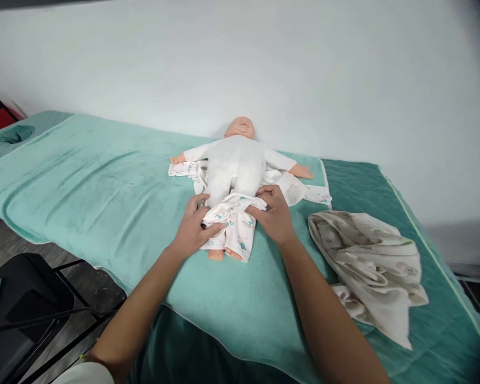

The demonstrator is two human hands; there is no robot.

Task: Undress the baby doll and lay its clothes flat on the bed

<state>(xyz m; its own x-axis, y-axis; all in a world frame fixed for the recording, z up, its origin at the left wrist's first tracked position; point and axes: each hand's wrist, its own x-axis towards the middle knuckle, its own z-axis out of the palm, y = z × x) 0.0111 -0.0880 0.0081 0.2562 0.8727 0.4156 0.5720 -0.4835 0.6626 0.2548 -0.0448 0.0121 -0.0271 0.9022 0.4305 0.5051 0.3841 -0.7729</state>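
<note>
1. One massage bed (404, 192) fills most of the view, dark teal padding, pushed against a white wall (344, 80).
2. A light green towel (104, 186) covers most of the bed and hangs over the near edge.
3. Black chair (28, 298) stands on the floor at lower left, beside the bed.
4. A crumpled printed blanket (368, 256) lies on the towel to the right, just beside your right forearm and apart from the doll.
5. The baby doll (236, 160) lies on its back in the middle of the towel, head toward the wall, arms spread out, white cloth body bare from the waist up.
6. An open printed top (304, 189) is spread flat under the doll's back and arms.
7. The printed baby pants (232, 224) are on the doll's legs, waistband bunched at the hips, both bare feet poking out of the leg ends nearest you.
8. Your left hand (194, 226) sits on the left side of the pants, fingers (214, 230) closed narrow on the fabric near the waistband.
9. Your right hand (276, 213) is on the right side, fingers curled over the bunched waistband, gripping it at the doll's hip.
10. Both hands are touching the pants, close together, thumbs toward the middle.
</note>
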